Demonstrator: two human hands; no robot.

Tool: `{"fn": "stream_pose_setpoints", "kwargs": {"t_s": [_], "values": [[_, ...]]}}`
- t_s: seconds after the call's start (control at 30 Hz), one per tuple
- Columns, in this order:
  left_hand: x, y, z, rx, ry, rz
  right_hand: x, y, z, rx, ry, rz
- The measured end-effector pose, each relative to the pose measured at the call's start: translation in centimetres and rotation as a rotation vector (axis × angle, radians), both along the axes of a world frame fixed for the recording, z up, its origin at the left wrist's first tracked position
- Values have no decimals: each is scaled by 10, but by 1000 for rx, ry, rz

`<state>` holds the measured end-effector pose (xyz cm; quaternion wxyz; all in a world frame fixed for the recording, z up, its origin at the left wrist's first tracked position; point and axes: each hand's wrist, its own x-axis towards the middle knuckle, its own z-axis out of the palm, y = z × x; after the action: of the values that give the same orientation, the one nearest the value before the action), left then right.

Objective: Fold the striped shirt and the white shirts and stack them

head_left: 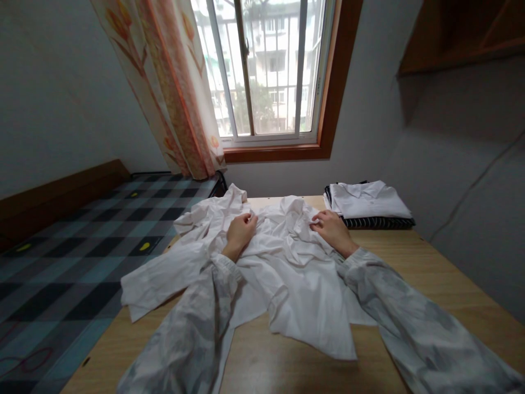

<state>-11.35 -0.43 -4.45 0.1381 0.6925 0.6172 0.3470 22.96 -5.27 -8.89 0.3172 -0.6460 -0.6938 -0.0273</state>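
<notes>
Home bedroom — bed (pixel 82 241), curtain (pixel 172 82)

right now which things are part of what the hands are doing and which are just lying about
In hand:
crumpled white cotton shirt, spread on the wooden table
left hand and right hand, both gripping its upper edge

Lying about:
folded white shirt on a folded dark striped garment
checked blue bed cover
floral orange curtain

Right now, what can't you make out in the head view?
- Left hand fingertips: curled into the white shirt, grip unclear.
- Right hand fingertips: buried in shirt folds.
- Folded stack: garment count hidden by the top white piece.
- Table near edge: cut off by the frame and sleeves.
</notes>
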Motion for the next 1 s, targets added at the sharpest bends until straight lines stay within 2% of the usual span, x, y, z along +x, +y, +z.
{"fn": "stream_pose_setpoints", "kwargs": {"t_s": [0.07,0.17,0.33,0.43,0.53,0.63,0.73,0.9,1.0], "values": [[0,-1,0,-6,-17,-2,3,2,-3,-14,27,17],[2,-4,3,69,-55,73,2,3,-4,70,123,-12],[7,-11,18,442,-150,124,0,3,13,323,416,-44],[17,-19,30,604,-137,3,2,5,37,466,488,23],[33,-31,32,626,15,-236,-5,6,65,554,506,129],[48,-43,22,516,193,-408,-27,7,76,418,528,356],[54,-51,7,380,227,-432,-54,9,59,204,581,536],[52,-43,-8,181,-8,-422,-74,15,11,63,835,583],[50,-32,-15,52,-129,-394,-72,15,4,3,834,597]]}}
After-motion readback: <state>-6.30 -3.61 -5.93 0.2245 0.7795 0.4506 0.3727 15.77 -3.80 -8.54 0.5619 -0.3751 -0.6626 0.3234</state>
